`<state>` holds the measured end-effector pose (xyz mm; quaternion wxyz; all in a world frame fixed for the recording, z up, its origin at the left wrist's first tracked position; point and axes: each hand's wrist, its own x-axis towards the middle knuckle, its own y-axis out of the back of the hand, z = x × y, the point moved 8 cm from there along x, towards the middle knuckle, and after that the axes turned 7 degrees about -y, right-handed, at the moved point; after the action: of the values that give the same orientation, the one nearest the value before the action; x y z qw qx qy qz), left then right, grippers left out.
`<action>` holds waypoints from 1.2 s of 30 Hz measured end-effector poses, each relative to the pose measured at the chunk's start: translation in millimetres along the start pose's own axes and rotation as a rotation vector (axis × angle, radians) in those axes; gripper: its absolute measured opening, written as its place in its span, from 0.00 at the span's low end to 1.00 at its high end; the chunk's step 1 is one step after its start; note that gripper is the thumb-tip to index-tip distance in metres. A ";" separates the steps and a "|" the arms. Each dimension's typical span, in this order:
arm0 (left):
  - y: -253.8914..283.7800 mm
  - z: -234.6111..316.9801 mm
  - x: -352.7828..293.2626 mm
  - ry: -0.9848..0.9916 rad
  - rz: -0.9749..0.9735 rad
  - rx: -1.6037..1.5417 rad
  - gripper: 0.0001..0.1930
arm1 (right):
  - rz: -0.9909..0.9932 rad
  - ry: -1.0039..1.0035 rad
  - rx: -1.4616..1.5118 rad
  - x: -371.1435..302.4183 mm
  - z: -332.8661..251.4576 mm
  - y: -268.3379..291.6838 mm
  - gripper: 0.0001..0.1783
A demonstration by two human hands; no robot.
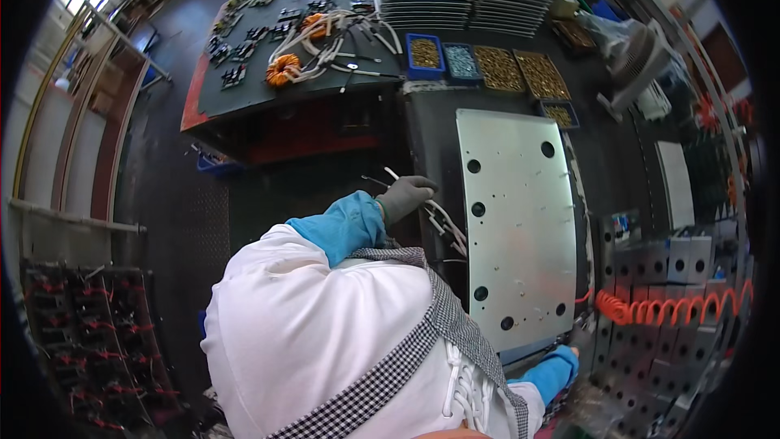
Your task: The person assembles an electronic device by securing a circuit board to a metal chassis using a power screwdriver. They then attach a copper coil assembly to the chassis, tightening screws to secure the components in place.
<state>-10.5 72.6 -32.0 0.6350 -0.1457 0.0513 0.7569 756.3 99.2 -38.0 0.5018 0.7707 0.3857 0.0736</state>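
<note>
My left hand (404, 198), in a grey glove, is closed around some white cables (448, 226). Their short ends poke out past the glove, and the longer part hangs beside the left edge of a metal panel (520, 228). This panel lies flat on the dark bench and has several round black-rimmed holes and small studs. Only a sliver of my right hand (575, 351) shows beyond its blue sleeve, by the panel's near right corner. Its fingers are hidden.
Bins of small brass and bluish fasteners (497, 69) line the panel's far side. Behind them rise stacked metal plates (426, 8). A far-left table holds orange-wound coils (283, 71), white cables and circuit boards. At right are a coiled orange hose (650, 309), punched metal parts and a fan (638, 61).
</note>
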 end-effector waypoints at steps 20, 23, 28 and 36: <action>612.9 151.7 10.9 0.082 1.511 0.878 0.26 | 0.457 0.134 0.388 -285.7 -191.1 80.2 0.29; 692.6 130.4 -5.3 0.495 1.329 1.092 0.31 | 0.364 0.246 0.387 -309.5 -281.0 37.4 0.28; 762.2 99.1 -1.2 0.687 0.774 1.358 0.39 | 0.071 0.297 0.373 -333.5 -401.3 -53.4 0.30; 718.6 164.0 -15.8 0.905 0.478 1.386 0.57 | -0.106 0.498 0.211 -381.2 -521.2 -144.0 0.28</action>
<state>-735.1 -34.6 51.6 0.3226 0.0018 0.7793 0.5372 156.7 246.5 199.9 0.3117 0.7556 0.5424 0.1940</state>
